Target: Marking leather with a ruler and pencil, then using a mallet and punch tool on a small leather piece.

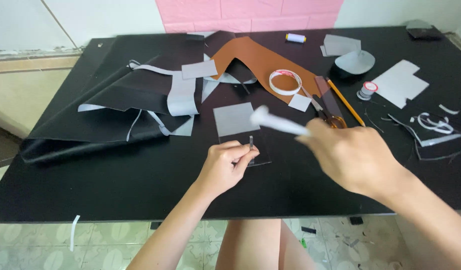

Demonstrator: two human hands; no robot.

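Pink brick-patterned wall and white panels are seen along the top of the frame, and pale green floor tiles along the bottom, with a black desk (115, 190) filling most of the view. Near the centre, the left hand (224, 167) is closed in a pinch around a small metal tool (251, 142), which is held upright with its tip on a small black leather piece (250, 150) lying flat on the desk. Just above that piece, a grey square (234, 119) is laid flat. To the right of centre, the right hand (353, 157) is raised above the desk with its fingers wrapped around a white handle (278, 122), blurred by motion, whose rounded end points toward the upper left, over the grey square. In the upper left of the frame, folded black material (105, 115) is heaped with grey strips (183, 95) across it. At upper centre, a brown leather piece (260, 60) is spread, with a roll of white tape (285, 81) resting on it. Scissors (328, 112) and a yellow pencil (346, 102) are placed just beside the right hand. A spool of thread (295, 38) is set near the top edge, and grey offcuts (399, 82) are scattered at upper right.
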